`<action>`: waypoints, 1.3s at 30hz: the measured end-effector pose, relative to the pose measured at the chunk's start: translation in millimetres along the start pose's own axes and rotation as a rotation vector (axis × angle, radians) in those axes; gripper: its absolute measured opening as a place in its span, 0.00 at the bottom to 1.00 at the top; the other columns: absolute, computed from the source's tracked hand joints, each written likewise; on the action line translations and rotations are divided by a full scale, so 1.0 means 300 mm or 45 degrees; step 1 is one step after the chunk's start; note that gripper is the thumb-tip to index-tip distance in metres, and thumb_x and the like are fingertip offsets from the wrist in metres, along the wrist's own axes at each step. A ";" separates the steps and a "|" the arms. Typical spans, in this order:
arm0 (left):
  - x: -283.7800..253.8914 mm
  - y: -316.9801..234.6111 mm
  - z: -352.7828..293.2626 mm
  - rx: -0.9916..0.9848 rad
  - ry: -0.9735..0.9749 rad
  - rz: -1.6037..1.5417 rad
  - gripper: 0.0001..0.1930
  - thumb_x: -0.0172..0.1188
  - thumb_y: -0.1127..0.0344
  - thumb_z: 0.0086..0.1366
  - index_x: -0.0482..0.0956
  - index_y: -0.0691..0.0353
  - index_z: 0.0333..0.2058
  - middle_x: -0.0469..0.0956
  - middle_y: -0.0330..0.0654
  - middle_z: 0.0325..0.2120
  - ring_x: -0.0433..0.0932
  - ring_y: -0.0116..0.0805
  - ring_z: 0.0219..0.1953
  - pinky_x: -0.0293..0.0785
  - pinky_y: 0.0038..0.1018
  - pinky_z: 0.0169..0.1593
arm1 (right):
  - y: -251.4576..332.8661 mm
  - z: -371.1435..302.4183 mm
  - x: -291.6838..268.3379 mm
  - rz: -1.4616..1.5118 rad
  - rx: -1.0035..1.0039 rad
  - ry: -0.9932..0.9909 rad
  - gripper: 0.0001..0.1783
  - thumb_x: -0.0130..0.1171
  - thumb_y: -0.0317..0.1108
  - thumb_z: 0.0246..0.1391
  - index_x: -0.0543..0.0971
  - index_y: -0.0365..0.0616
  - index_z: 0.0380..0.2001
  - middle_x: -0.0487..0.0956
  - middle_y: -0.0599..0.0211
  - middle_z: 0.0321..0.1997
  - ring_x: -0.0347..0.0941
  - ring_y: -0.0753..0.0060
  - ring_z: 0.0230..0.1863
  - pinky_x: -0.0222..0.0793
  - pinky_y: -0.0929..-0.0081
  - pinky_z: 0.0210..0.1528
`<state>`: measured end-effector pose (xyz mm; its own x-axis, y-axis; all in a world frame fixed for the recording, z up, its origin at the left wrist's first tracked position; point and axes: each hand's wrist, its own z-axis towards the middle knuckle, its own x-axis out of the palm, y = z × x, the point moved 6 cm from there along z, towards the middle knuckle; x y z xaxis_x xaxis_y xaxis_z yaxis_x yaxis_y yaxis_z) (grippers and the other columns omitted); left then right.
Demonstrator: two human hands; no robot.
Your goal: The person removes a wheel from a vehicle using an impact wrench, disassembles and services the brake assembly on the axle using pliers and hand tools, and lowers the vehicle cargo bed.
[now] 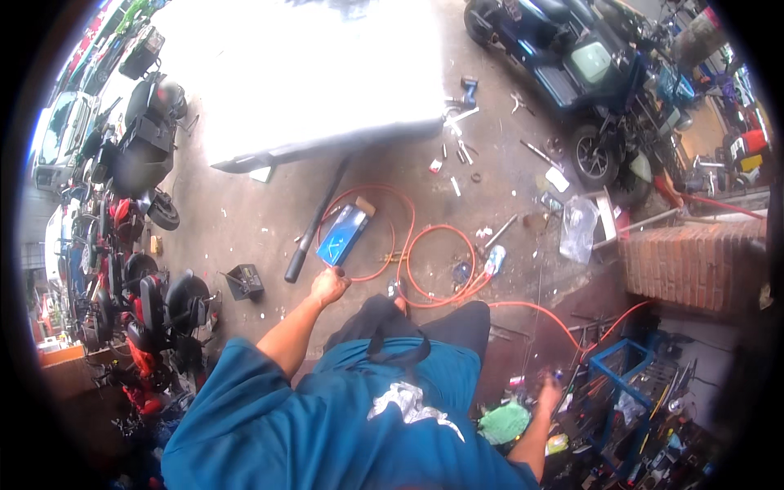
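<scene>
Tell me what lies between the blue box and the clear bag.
In the head view: loops of orange hose, then pale scraps and a metal rod nearer the bag.

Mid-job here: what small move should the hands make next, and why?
Probably have the left hand ease the orange hose away from the person's foot: its loops lie right beside the foot, a likely snag, and that hand is close to the hose, by the blue box. Whether it grips anything is unclear.
</scene>
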<state>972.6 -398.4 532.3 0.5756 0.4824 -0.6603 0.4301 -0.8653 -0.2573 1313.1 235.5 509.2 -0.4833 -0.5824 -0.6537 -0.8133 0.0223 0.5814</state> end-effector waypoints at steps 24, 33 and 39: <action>-0.325 -1.075 0.740 0.338 -0.628 -0.210 0.38 0.62 0.54 0.53 0.59 0.66 0.58 0.60 0.56 0.57 0.57 0.52 0.61 0.58 0.40 0.61 | 0.636 0.794 0.795 -0.106 0.017 0.614 0.14 0.56 0.32 0.53 0.75 0.31 0.38 0.77 0.58 0.28 0.76 0.65 0.28 0.73 0.67 0.25; -0.383 -1.267 0.960 -0.111 -0.409 -0.056 0.38 0.64 0.53 0.51 0.60 0.68 0.55 0.57 0.55 0.58 0.54 0.52 0.62 0.58 0.43 0.61 | 0.637 1.054 0.253 -0.570 0.247 0.428 0.15 0.60 0.37 0.51 0.77 0.32 0.29 0.76 0.61 0.23 0.71 0.68 0.20 0.68 0.70 0.24; -0.369 -1.264 1.008 -0.207 -0.280 -0.045 0.48 0.65 0.52 0.49 0.50 0.68 0.62 0.44 0.57 0.65 0.43 0.51 0.67 0.52 0.42 0.65 | 0.834 1.275 0.379 -0.697 0.267 0.531 0.14 0.57 0.37 0.53 0.77 0.34 0.32 0.76 0.60 0.25 0.73 0.66 0.27 0.70 0.68 0.29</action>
<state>535.6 -164.8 489.7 0.4011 0.4557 -0.7946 0.5636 -0.8066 -0.1781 930.8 485.7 394.9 0.1416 -0.8156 -0.5611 -0.9688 -0.2305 0.0907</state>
